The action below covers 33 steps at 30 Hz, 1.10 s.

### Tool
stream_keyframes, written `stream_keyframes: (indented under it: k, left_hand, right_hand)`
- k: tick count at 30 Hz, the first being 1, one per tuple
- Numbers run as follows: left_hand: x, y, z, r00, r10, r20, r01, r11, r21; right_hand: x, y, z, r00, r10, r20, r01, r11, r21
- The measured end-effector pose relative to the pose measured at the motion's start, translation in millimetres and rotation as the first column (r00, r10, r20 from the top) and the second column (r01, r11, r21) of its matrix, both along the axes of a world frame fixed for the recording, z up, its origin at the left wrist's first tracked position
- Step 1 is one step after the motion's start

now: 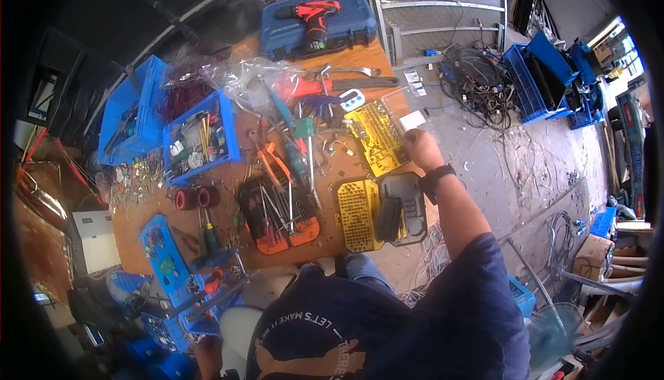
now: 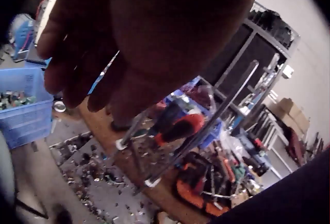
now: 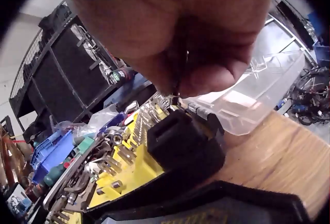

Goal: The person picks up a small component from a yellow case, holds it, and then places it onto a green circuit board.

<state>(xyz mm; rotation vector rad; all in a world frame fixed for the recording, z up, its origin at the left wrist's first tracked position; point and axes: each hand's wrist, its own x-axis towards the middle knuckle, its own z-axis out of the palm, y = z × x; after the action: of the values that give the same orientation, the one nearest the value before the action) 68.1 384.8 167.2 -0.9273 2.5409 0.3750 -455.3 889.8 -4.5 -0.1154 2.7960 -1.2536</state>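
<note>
My right hand (image 1: 418,148) reaches over the open yellow bit set case (image 1: 377,136) at the table's right edge. Its fingers are curled, and finger and thumb (image 3: 206,79) pinch a thin dark bit (image 3: 178,87) just above the yellow bit holder (image 3: 129,167). A black block (image 3: 178,141) sits in the case below the hand. The clear lid (image 3: 258,97) stands open behind it. My left hand (image 2: 129,54) hangs low beside the table's left end, fingers loosely bent and holding nothing. Beyond it are a clear cover and metal bars (image 2: 206,121).
A second yellow and black bit case (image 1: 380,214) lies near the front edge. Also on the wooden table (image 1: 228,176) are an orange tool roll (image 1: 280,214), loose pliers and screwdrivers (image 1: 290,152), blue bins (image 1: 200,138) and a red drill in a blue case (image 1: 315,20). Cables (image 1: 477,82) cover the floor at right.
</note>
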Motion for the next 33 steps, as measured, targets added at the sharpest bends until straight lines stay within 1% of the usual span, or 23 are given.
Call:
stream_keyframes:
  k: [1,2,3,4,5,6,8,10,14,17,19,23,24,25,26,27,28,29,30,31,33]
  left_hand:
    - [24.5,-14.3,-25.0,0.954,-0.298,0.045,0.3,0.95,-0.08]
    - [48.1,-21.9,-46.3,0.819,-0.563,0.112,0.574,0.806,-0.143]
    - [61.6,-19.7,-53.7,0.846,-0.456,0.277,0.501,0.858,-0.116]
    - [80.0,-16.7,-62.7,0.835,-0.337,0.435,0.419,0.902,-0.105]
    - [168.4,-98.9,-148.6,0.905,-0.2,0.376,0.199,0.979,0.041]
    - [166.6,-94.2,-139.3,0.905,-0.196,0.377,0.194,0.98,0.042]
    - [158.8,-79.3,-134.3,0.922,-0.115,0.37,0.098,0.993,0.065]
    - [160.3,-72.1,-133.6,0.93,-0.034,0.365,0.002,0.996,0.088]
    - [156.2,-49.5,-127.2,0.923,0.129,0.361,-0.188,0.973,0.132]
    - [131.0,-22.0,-111.3,0.899,0.248,0.361,-0.323,0.932,0.163]
    - [114.3,-5.2,-100.9,0.874,0.324,0.363,-0.408,0.894,0.184]
    - [92.0,20.5,-86.2,0.803,0.465,0.373,-0.565,0.793,0.227]
    - [89.9,24.3,-84.2,0.781,0.498,0.377,-0.601,0.763,0.237]
    - [102.0,17.3,-93.9,0.781,0.497,0.378,-0.601,0.762,0.239]
    - [118.7,6.8,-108.0,0.893,0.306,0.33,-0.401,0.873,0.276]
    - [117.9,6.4,-110.2,0.957,0.095,0.274,-0.179,0.937,0.301]
    - [118.0,7.4,-112.1,0.958,0.094,0.273,-0.178,0.936,0.304]
    - [118.2,9.0,-114.3,0.88,0.378,0.287,-0.459,0.831,0.314]
    - [110.8,13.6,-111.0,0.72,0.624,0.304,-0.694,0.646,0.318]
    - [104.8,16.0,-109.2,0.72,0.623,0.304,-0.694,0.646,0.319]
    - [91.9,20.4,-104.9,0.76,0.571,0.311,-0.647,0.709,0.279]
  right_hand:
    - [-1.2,-0.4,-2.4,1.0,-0.003,-0.009,0.004,1.0,0.029]
    - [-2.2,-1.4,-5.0,1.0,-0.002,-0.009,0.002,1.0,0.03]
    - [-3.1,-2.5,-7.5,0.999,-0.009,-0.032,0.011,0.998,0.06]
    - [-3.9,-3.1,-9.2,0.998,-0.016,-0.054,0.021,0.996,0.091]
    - [-4.5,-4.1,-9.5,0.998,-0.013,-0.054,0.017,0.996,0.093]
    - [-4.8,-5.5,-10.6,0.998,-0.011,-0.059,0.017,0.995,0.093]
    - [-5.6,-6.9,-11.0,0.998,-0.009,-0.065,0.015,0.995,0.095]
    - [-6.5,-8.4,-8.0,0.999,0.014,-0.05,-0.006,0.988,0.155]
    - [-8.7,-10.3,-9.2,0.999,0.024,-0.046,-0.014,0.976,0.216]
    - [-12.6,-9.9,-14.8,1.0,0.003,-0.017,0.001,0.97,0.243]
    - [-12.8,-10.7,-15.2,1.0,0.006,-0.001,-0.006,0.951,0.31]
    - [-10.8,-12.2,-9.7,1.0,0.002,0.004,-0.004,0.949,0.315]
    - [-9.3,-12.4,-8.3,0.999,0.042,-0.024,-0.031,0.943,0.331]
    - [-8.5,-12.8,-7.3,0.995,0.081,-0.053,-0.058,0.935,0.349]
    - [-8.6,-13.7,-8.1,0.995,0.081,-0.053,-0.058,0.935,0.351]
    - [-8.7,-15.0,-8.5,0.995,0.087,-0.05,-0.06,0.917,0.395]
    - [-9.2,-16.4,-8.4,0.995,0.093,-0.048,-0.063,0.897,0.438]
    - [-9.3,-16.8,-8.0,0.994,0.093,-0.048,-0.063,0.896,0.439]
    - [-8.4,-18.3,-4.2,0.995,0.095,-0.035,-0.07,0.897,0.437]
    - [-8.1,-18.9,-1.9,0.995,0.096,-0.022,-0.076,0.897,0.435]
    - [-9.1,-19.8,-3.1,0.997,0.08,-0.014,-0.066,0.895,0.442]
